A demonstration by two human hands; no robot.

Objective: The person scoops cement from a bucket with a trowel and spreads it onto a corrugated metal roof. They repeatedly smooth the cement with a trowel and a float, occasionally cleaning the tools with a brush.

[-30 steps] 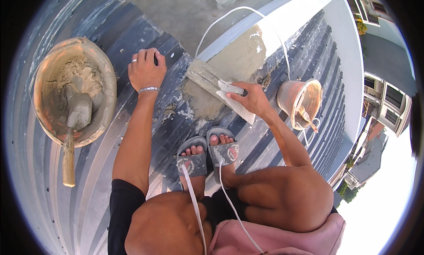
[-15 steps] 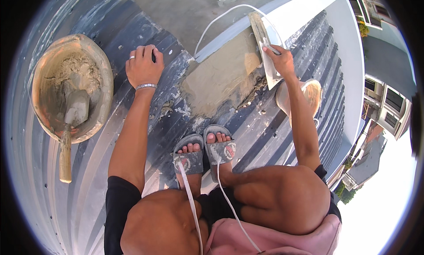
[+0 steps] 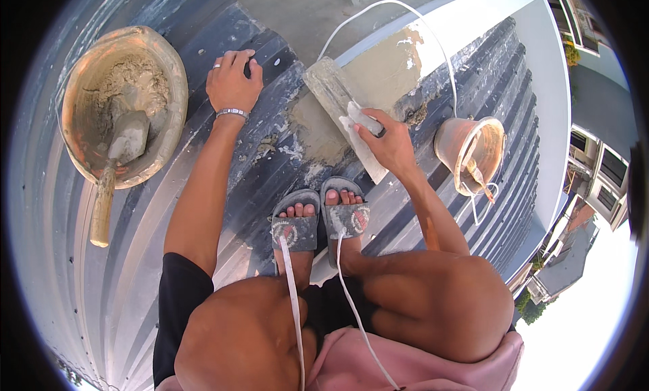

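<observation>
My right hand (image 3: 387, 139) grips the pale handle of a long rectangular plastering trowel (image 3: 331, 90). The blade lies slantwise across a band of wet grey mortar (image 3: 314, 124), hiding part of it. My left hand (image 3: 233, 86), with a ring and a bracelet, leans on the dark corrugated roof sheet (image 3: 270, 59). Its fingers are bent downward and the thumb stands apart; I see nothing held in it. Left of that hand sits a round mortar-caked basin (image 3: 177, 107) holding mortar (image 3: 138, 80). A pointed trowel (image 3: 128, 137) rests in it, wooden handle over the near rim.
A small bucket (image 3: 451, 144) with a brush-like tool (image 3: 478, 174) inside stands to the right. A white cable (image 3: 385, 2) arches over the mortar. My sandalled feet (image 3: 295, 222) are close below the work. A white ledge (image 3: 466, 22) borders the far side; houses show at right.
My right hand has drawn the plastering trowel left and nearer across the mortar, turning its blade. My left hand stays on the roof. The view has shifted, exposing more of the small bucket.
</observation>
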